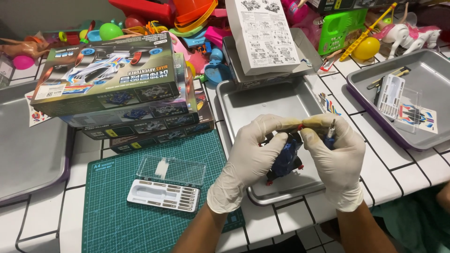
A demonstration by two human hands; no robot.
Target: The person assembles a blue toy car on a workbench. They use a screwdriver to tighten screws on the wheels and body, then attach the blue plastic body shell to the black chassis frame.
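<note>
White tiled table (398,171), pretty cluttered. Both gloved hands, left hand (248,157) and right hand (335,154), are clamped around a small blue toy car (287,157) over a metal tray (262,105); the right also pinches a screwdriver (331,131). Stacked kit boxes (122,89), a bit case (165,187) on the green cutting mat (112,220), toys behind.

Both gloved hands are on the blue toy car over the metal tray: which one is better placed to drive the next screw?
Probably the right hand: it already holds the screwdriver beside the blue toy car, while the left hand grips and steadies the car.
</note>
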